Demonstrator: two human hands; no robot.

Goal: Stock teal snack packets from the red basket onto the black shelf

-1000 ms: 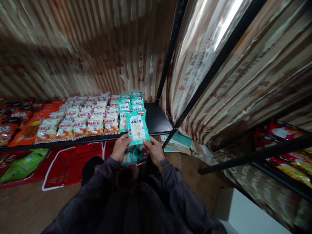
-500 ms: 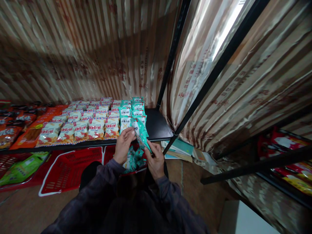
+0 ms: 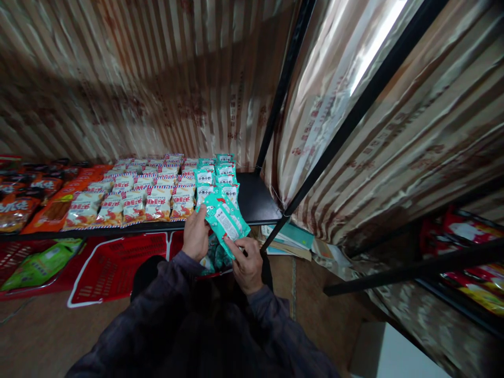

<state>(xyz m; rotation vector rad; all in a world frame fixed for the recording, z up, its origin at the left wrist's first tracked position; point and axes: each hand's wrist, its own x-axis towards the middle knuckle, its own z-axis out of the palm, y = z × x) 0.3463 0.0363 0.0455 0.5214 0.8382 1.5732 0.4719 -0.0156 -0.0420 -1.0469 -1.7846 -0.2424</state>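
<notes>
A teal snack packet (image 3: 226,218), its printed back label facing me, is held between both hands in front of the shelf edge. My left hand (image 3: 196,233) grips its left edge, thumb on top. At the lower right corner, my right hand (image 3: 247,262) has it pinched, with the index finger along its surface. Just behind stand two rows of matching teal packets (image 3: 205,177) on the black shelf (image 3: 258,199). Below my hands, more teal packets (image 3: 219,254) lie in a red basket, partly hidden by my hands and the held packet.
White and red snack bags (image 3: 134,205) fill the shelf to the left, with orange packs (image 3: 59,205) beyond. A red basket (image 3: 118,268) and a green bag (image 3: 43,265) sit underneath. Black frame posts (image 3: 326,142) slant on the right, near stacked books (image 3: 291,239).
The teal packet has turned from nearly edge-on to flat, so its back label now faces me. My left hand has closed on its left edge.
</notes>
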